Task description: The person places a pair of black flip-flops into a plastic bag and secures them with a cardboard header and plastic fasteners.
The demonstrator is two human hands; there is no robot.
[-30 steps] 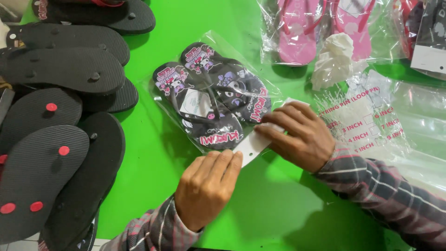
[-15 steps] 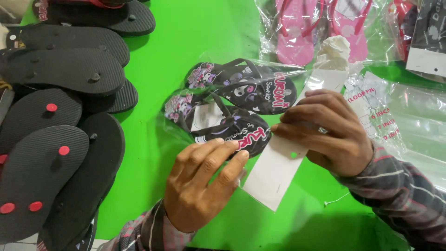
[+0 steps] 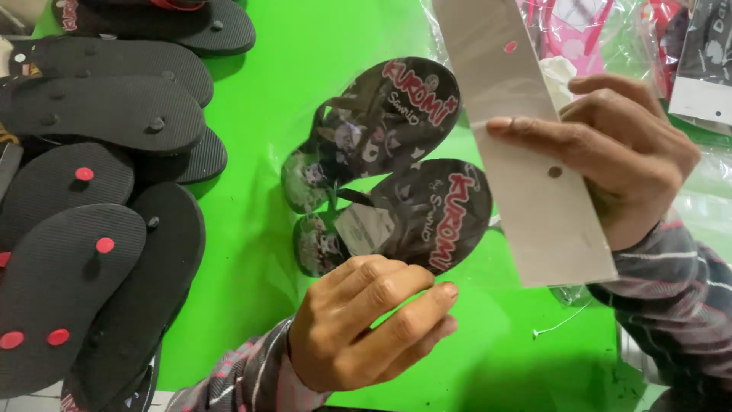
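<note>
While the left hand (image 3: 366, 320) sits nearest the camera at about six o'clock, its fingers curl loosely around the heel edge of a bagged pair of sandals (image 3: 385, 172), pinching the clear wrap there rather than lying flat. That pair lies on the green table (image 3: 267, 252) just past the knuckles, toward twelve o'clock: two small dark foam soles with printed cartoon pictures and pink lettering, overlapped, toes pointing to nine o'clock, sealed in thin glossy plastic that crinkles and catches the light. At three o'clock the right hand (image 3: 625, 152) grips a long pale card strip (image 3: 526, 152), thumb behind and fingers pressed across its face; the strip is flat, stiff-looking and matte, with small punched holes along it, and it tilts from eleven o'clock down to five. Judging by this, the packing step in hand is fitting the header card to the bag, and the next move seems to call for lining the card's end up with the bag's open edge while the left hand keeps the wrap taut. Off at nine o'clock a stack of plain black sandals (image 3: 91, 229) lies sole up, ribbed rubber with red plugs. Farther away, at one o'clock, pink bagged sandals (image 3: 579, 30) rest under more shiny plastic.
</note>
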